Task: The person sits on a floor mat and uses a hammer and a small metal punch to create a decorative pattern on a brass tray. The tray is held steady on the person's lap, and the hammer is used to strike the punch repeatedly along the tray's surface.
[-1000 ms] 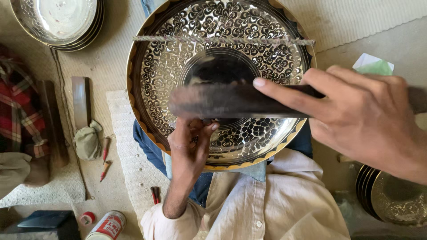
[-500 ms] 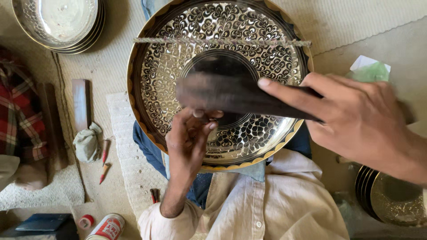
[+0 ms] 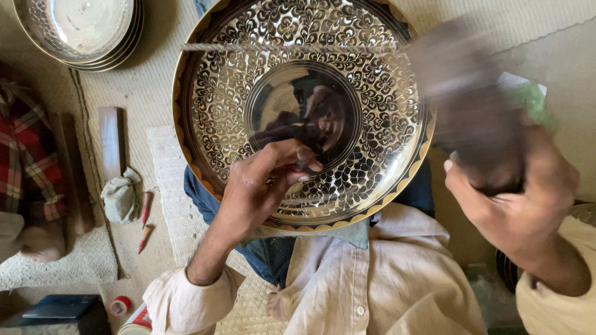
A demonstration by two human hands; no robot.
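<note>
resting tilted across the person's lap, the large engraved metal tray (image 3: 304, 111) faces up so its pattern can be reached. the left hand (image 3: 261, 186) pinches a small punch (image 3: 304, 158) upright on the tray's inner ring, fingers closed around it. the right hand (image 3: 515, 192) is clenched on a dark hammer (image 3: 459, 80) (blurred), now raised off to the right, where half a second ago it lay over the tray's centre.

Large engraved brass plate (image 3: 298, 111) on lap, dark blurred hammer (image 3: 478, 118) raised
</note>
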